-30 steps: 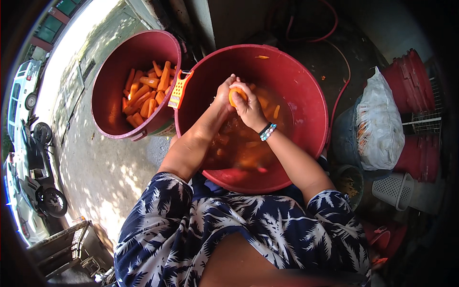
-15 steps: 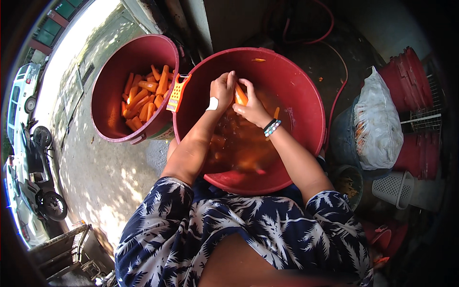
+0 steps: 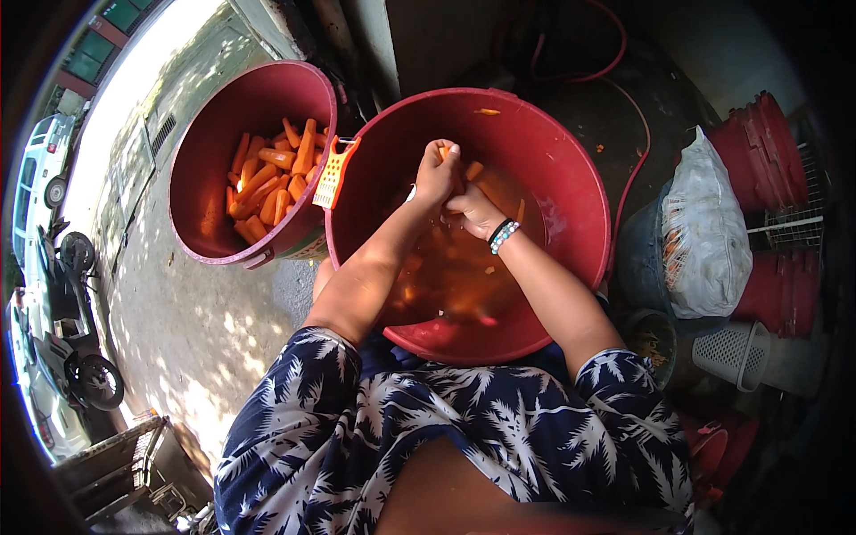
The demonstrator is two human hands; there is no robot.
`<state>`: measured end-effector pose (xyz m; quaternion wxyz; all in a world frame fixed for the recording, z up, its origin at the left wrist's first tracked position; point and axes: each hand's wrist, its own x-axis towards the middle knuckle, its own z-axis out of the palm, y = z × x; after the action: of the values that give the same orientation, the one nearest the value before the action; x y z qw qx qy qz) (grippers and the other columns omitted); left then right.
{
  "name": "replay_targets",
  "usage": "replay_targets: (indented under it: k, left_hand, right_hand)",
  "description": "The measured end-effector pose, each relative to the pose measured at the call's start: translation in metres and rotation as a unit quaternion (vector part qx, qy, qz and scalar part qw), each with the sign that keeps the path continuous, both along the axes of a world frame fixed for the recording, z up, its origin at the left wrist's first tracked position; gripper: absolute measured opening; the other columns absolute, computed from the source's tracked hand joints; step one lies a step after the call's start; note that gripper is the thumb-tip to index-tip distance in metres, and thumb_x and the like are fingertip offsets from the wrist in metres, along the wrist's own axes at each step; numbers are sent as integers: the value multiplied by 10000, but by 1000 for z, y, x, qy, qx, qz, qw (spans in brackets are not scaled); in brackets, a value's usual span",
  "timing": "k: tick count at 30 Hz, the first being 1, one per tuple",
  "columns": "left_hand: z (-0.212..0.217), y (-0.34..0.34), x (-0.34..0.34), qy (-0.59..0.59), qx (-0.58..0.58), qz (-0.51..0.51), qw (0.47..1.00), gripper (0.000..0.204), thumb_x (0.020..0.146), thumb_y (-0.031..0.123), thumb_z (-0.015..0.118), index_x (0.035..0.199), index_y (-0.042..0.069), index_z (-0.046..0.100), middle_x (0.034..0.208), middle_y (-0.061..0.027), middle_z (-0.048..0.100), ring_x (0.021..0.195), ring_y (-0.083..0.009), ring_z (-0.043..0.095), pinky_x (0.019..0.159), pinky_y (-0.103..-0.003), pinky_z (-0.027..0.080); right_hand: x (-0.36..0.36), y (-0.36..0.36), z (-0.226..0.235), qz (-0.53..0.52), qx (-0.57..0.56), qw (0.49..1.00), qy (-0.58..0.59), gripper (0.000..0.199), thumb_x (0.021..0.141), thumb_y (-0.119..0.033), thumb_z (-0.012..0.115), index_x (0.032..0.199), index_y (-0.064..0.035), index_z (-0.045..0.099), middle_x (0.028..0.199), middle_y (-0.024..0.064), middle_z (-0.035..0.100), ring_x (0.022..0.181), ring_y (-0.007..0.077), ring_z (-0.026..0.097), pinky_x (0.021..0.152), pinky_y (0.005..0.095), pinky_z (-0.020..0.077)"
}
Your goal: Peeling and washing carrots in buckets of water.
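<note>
So both hands met over the middle of the big red tub [image 3: 571, 178], just above centre frame. The left hand [image 3: 435, 176] was curled shut around a carrot [image 3: 443, 152], with only the orange tip poking out past the knuckles toward the top of the frame. The carrot's long axis seemed to run roughly up and down in the picture, though most of it was buried in the fist, so I couldn't say for sure. The right hand [image 3: 474, 210] sat just below and right of the left, touching it, fingers folded in. Whether it gripped the carrot's lower end or something small, I couldn't tell. It had a beaded bracelet [image 3: 502, 236] at the wrist.

Closest to the carrot was the left hand, since it was already wrapped around it.

Down in the tub was murky orange water with carrot bits floating about. An orange peeler or grater [image 3: 331, 174] hung on the tub's left rim, right where it touched the second red tub [image 3: 201, 169] at upper left, which held a pile of carrots [image 3: 272, 178]. A white sack [image 3: 704, 241] and stacked red buckets [image 3: 767, 152] crowded the right side, with sunlit concrete ground [image 3: 178, 312] at left.
</note>
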<state>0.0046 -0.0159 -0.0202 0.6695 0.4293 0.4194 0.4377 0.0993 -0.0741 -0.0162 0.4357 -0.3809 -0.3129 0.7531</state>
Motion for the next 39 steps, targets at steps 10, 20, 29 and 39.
replay_targets:
  k: [10,20,29,39]
  left_hand:
    - [-143,14,-60,5,-371,-30,928,223,810,172,605,978,42,538,863,-85,579,765,-238,591,654,-404,523]
    - [-24,10,-23,3,-295,-244,924,287,750,64,597,1023,-7,543,885,-100,580,762,-205,588,655,-354,529]
    - [151,54,-222,646,270,241,672,648,770,342,646,1287,33,407,1216,-258,432,1149,-376,398,939,-451,355]
    - [59,4,-52,552,213,-208,779,660,714,374,664,1165,-72,482,1140,-262,530,1116,-346,498,956,-360,390]
  right_hand:
    - [105,23,-167,-90,-77,875,-469,537,699,-85,602,1218,-10,485,1259,202,478,1159,289,477,917,337,417]
    - [56,-31,-160,134,-50,670,-728,636,670,-233,687,1246,-62,480,1309,204,423,1237,333,383,1039,425,289]
    - [-5,-58,-189,59,144,701,-696,552,735,-205,644,1253,-114,475,1246,153,500,1178,302,452,974,374,370]
    - [24,33,-83,50,-100,993,-43,309,750,-8,468,1053,-22,530,889,96,597,859,196,599,762,340,494]
